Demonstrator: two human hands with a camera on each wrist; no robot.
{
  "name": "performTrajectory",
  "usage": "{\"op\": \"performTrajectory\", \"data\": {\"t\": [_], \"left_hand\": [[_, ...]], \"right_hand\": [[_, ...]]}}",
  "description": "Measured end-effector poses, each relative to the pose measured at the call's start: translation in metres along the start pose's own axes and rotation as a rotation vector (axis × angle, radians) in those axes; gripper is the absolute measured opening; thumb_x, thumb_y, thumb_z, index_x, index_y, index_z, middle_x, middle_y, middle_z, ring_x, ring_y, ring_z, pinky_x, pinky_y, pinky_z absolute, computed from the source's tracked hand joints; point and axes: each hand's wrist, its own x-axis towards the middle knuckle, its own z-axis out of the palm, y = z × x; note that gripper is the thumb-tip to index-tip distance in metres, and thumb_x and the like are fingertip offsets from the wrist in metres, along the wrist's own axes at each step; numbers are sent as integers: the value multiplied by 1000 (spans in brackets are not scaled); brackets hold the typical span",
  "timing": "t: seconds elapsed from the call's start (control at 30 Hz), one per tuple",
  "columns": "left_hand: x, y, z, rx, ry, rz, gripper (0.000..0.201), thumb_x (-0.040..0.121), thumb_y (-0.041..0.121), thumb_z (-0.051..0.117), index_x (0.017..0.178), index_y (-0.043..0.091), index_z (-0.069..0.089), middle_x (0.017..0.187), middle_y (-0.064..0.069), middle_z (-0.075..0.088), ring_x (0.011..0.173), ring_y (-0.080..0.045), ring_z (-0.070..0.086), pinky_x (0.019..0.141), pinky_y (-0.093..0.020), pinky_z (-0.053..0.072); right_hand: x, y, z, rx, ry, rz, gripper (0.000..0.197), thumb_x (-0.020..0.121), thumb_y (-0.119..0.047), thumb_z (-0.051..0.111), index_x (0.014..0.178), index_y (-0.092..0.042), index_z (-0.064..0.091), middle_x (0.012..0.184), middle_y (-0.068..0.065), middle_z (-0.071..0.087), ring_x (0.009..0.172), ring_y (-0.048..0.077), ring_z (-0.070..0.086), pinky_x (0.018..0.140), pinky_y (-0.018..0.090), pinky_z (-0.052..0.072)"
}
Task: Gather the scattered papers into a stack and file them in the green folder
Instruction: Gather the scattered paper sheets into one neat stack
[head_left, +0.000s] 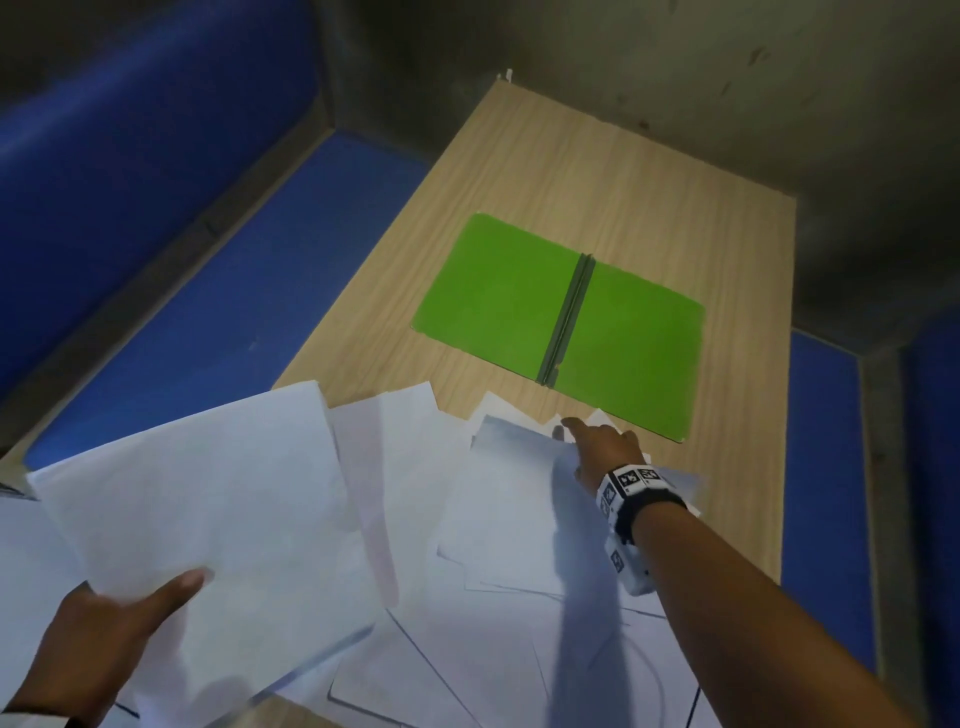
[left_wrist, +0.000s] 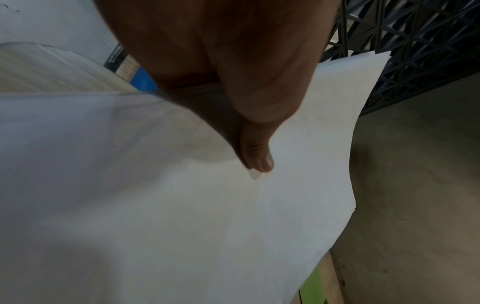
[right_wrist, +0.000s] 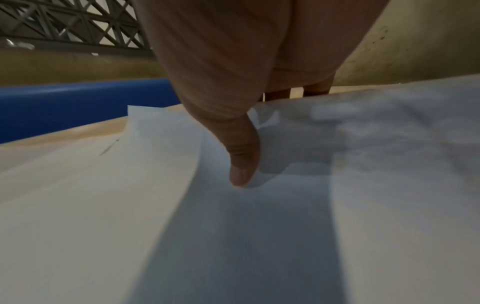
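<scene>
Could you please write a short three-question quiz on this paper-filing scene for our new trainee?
1. True or false: the green folder lies shut on the table.
2. Which hand holds a lifted bundle of papers? A) left hand B) right hand C) neither
3. Fill the gap: the right hand reaches to the loose sheets that lie just ____ the folder, on the person's side.

Key
1. False: it lies open and flat, spine up the middle, with no paper in it yet.
2. A: thumb on top, fingers beneath.
3. Before; its thumb presses on a sheet, and the fingers reach past the sheet's far edge.
</scene>
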Motion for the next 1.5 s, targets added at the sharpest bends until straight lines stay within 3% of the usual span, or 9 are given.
{"op": "performTrajectory", "data": {"t": [0.1,0.27,0.53,0.77,0.97,1.13,1.27,1.33,1.5], "left_hand": [[-38,32,5,-91,-43,127,41,71,32,90,90,3,69,81,-14,69,78,-36,63,71,-48,50],[-54,40,20,-189,-68,204,44,70,21,93,106,7,73,96,-1,76,97,-27,68,94,-42,47],[-66,43,50,-223,-131,164,21,74,7,88,88,12,73,70,17,75,83,-19,69,69,-32,48],[-63,38,59,-208,-130,165,19,73,10,90,84,9,74,79,3,78,82,-26,71,74,-36,50],[-65,34,53,-178,-132,153,25,74,15,90,91,7,74,83,-8,77,78,-28,68,63,-33,47],[-64,30,45,-127,-119,149,24,75,14,88,88,2,72,83,-16,74,74,-29,65,55,-32,46],[-59,22,45,-111,-117,144,32,76,17,88,101,5,72,94,-15,75,82,-31,66,67,-41,49],[-56,20,47,-95,-104,144,39,76,18,89,107,4,70,97,-17,74,86,-36,66,75,-47,52],[-55,21,50,-87,-117,156,39,73,22,91,102,8,70,96,-15,74,88,-35,67,85,-53,55]], "right_hand": [[13,-3,1,18,-55,-10,53,83,-5,52,125,-36,41,113,1,66,112,25,55,93,45,36],[24,-5,5,-74,-30,-31,52,81,-12,58,129,-29,47,125,4,49,122,29,42,94,50,42],[21,-1,5,-59,-36,12,45,79,-17,60,121,-27,50,118,1,61,118,26,46,95,48,39],[13,-1,4,-65,-38,-57,57,76,-14,66,126,-32,47,119,1,53,116,29,50,94,50,38],[-12,0,-10,69,-36,-80,26,85,-15,58,109,-21,60,110,8,66,100,28,61,83,39,49],[-58,53,-48,646,139,168,25,74,-14,78,98,-12,70,92,13,72,82,27,67,70,36,51],[-110,85,-34,1038,155,496,43,79,-16,77,116,2,63,109,13,67,96,29,63,80,36,48],[-130,85,-9,1104,149,687,60,80,-23,77,127,6,54,127,20,60,107,34,61,88,37,48],[-145,40,54,1158,-38,915,49,85,-31,70,121,1,59,123,18,63,109,31,62,69,22,43]]}}
